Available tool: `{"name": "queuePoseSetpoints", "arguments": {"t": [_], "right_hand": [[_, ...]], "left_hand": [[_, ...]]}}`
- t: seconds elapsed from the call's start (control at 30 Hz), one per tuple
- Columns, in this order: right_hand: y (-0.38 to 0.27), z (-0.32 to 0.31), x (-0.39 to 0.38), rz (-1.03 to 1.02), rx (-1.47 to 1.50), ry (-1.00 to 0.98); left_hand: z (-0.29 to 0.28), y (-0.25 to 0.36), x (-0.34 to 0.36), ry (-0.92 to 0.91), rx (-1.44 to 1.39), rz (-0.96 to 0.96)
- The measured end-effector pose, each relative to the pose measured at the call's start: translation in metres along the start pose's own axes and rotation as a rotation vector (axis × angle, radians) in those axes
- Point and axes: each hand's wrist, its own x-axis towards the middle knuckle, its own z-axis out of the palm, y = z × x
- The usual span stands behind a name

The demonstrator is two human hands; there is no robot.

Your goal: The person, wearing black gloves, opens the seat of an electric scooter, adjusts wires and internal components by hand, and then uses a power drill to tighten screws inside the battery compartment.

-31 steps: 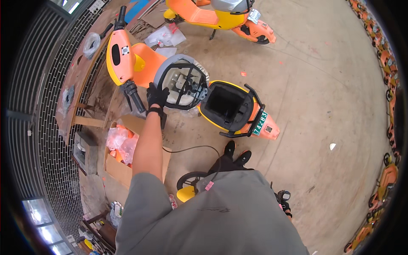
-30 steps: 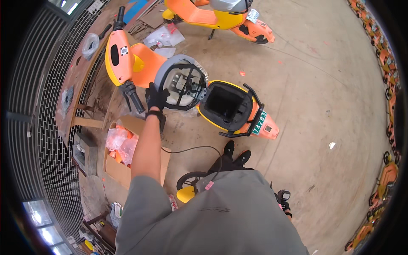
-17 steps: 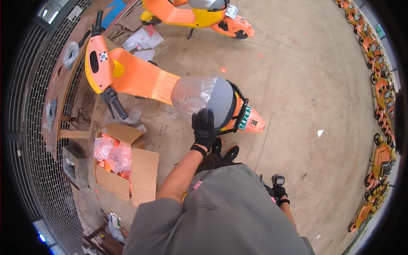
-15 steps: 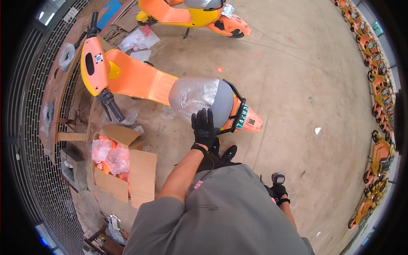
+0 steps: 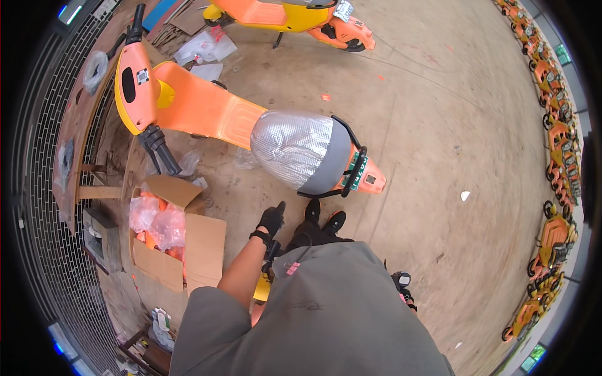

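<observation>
My left hand, in a black glove, hangs in the air just short of an orange and yellow scooter. One finger stretches out and nothing shows in the hand. The scooter's seat is silver and grey, with a black rail behind it. Beneath my left forearm, part of a black bar and a yellow panel show; the rest is hidden. At my right side, my black-gloved right hand is mostly covered by my grey shirt. Beside it is a round black thing with a pale face, too small to name.
An open cardboard box with plastic-wrapped orange parts stands at the left. Beyond the near scooter stands another orange and yellow scooter. A long row of scooters lines the right side. Boards and plastic wrap lie at the left.
My left hand has come off the silver seat and drawn back toward me. The right hand has moved slightly in, further behind my shirt. A yellow panel now shows under my left arm.
</observation>
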Motion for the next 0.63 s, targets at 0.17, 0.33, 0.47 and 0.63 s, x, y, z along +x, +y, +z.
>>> {"name": "queuePoseSetpoints", "arguments": {"t": [0.17,0.33,0.47,0.63], "right_hand": [[0.06,0.051,0.05,0.015,-0.041,-0.029],[0.043,0.023,0.066,-0.295,-0.348,0.084],[0.008,-0.016,0.05,-0.21,-0.332,0.068],[-0.034,-0.036,0.044,0.077,-0.163,0.014]], "left_hand": [[0.023,0.036,-0.013,-0.249,-0.629,-0.051],[0.063,0.061,0.019,-0.517,-0.775,0.001],[0.087,0.081,0.011,-0.392,-0.871,-0.007],[0.079,0.088,0.006,-0.502,-0.88,-0.072]]}}
